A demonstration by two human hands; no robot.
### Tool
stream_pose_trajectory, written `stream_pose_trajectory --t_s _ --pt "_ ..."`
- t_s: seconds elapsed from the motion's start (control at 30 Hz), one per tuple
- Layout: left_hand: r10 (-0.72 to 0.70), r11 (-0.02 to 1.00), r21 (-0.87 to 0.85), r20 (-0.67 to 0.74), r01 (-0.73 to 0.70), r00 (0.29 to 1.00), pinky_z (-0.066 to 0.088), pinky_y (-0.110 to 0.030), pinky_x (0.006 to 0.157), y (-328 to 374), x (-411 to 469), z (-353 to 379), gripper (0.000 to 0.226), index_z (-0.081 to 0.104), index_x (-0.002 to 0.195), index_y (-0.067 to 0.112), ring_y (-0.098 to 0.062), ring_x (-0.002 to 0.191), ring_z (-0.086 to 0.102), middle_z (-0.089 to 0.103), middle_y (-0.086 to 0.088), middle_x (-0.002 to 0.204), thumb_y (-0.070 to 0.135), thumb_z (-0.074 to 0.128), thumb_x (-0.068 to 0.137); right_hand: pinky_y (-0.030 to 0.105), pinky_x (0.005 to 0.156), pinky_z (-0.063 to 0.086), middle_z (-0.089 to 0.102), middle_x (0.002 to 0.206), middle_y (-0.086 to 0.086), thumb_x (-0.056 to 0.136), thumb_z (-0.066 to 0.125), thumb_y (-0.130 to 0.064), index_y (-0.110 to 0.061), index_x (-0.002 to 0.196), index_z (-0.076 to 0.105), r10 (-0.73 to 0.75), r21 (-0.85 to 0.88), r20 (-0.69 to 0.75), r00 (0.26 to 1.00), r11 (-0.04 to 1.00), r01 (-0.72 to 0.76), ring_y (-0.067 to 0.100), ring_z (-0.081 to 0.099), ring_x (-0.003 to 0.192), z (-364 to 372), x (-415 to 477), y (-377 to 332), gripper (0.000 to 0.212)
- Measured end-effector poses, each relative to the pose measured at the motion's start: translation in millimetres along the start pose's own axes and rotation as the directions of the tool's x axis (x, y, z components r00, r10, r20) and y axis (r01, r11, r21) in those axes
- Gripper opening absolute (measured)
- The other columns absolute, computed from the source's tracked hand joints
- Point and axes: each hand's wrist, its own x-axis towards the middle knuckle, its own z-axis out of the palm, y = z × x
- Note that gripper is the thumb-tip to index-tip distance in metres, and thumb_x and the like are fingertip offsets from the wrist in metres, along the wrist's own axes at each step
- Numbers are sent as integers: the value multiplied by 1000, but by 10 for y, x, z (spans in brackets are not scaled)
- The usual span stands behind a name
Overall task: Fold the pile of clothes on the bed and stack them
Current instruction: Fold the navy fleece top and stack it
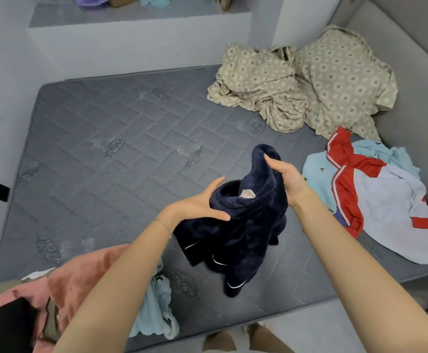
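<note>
I hold a dark navy fleece garment [243, 225] with white piping above the grey mattress [111, 138]. My left hand [200, 203] grips its collar edge, thumb laid across the front. My right hand [288, 178] pinches a raised fold of the same garment, close to a small label. The lower part hangs down and touches the mattress. An unfolded heap of light blue, red and pale lavender clothes [375, 194] lies at the right. Another heap of pink, black and light blue clothes [85, 291] lies at the lower left under my left forearm.
A crumpled beige patterned sheet and pillow [307, 87] sit at the far right corner by the grey headboard [411, 62]. A ledge [121, 14] with more cloth runs along the back wall. The mattress's front edge is near my feet [235, 338].
</note>
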Motion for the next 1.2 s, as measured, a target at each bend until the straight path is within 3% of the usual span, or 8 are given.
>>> stream_pose_trajectory --t_s 0.1,0.2,0.3,0.47,0.7,0.93,1.07,1.2 --pt "-146 989 9 46 146 988 34 -26 112 -104 36 55 116 13 152 38 -6 133 41 35 12 151 40 85 62 26 62 57 70 67 5 79 57 -34 -11 63 76 -31 36 -59 998 999 33 18 70 65 -80 -21 50 34" --pt "-131 983 -111 134 146 982 47 -16 92 -211 33 54 70 51 135 24 -4 111 62 65 10 124 16 81 73 27 62 57 71 68 4 78 60 -35 -12 64 76 -74 51 -113 991 995 80 18 71 66 -174 -44 40 32" --pt "-118 972 -183 148 144 982 51 -21 87 -275 -19 21 38 65 117 15 -12 102 67 72 0 110 -3 70 84 28 63 58 72 71 5 77 62 -38 -12 66 78 -93 48 -156 983 994 101 18 72 70 -262 -54 49 32" --pt "-69 985 -167 -115 49 991 50 -13 76 -269 -190 -143 31 66 112 4 -2 87 68 74 8 91 -6 69 83 35 73 56 76 91 8 71 70 -45 -15 80 81 -114 2 -279 953 993 119 23 73 85 -398 -43 86 34" --pt "49 973 -202 -306 -115 951 54 -20 78 -98 -569 -461 22 65 111 -2 -14 92 70 74 -7 100 0 63 89 34 67 59 75 102 10 73 72 -48 -16 87 81 -159 35 -354 922 983 183 25 73 92 -470 -21 218 35" --pt "98 953 -172 -605 -250 790 53 -19 64 173 -865 -505 12 57 83 2 -9 70 66 70 4 73 4 68 87 41 83 55 71 112 13 71 74 -50 -15 96 79 -169 -4 -297 940 984 176 29 69 103 -156 22 130 43" --pt "94 927 -190 -716 -323 692 55 -28 73 299 -1085 -481 24 55 96 -13 -20 80 66 68 -10 83 2 70 84 45 93 51 69 117 15 76 72 -48 -10 116 69 -208 -43 -255 944 978 204 31 66 110 109 -32 31 55" --pt "128 902 -174 -766 -395 630 54 -25 68 480 -1325 -321 16 55 84 5 -15 70 65 65 -3 72 -4 69 83 49 104 45 67 120 17 78 70 -45 -6 124 63 -281 -86 -202 938 959 268 32 63 113 281 -209 -62 61"
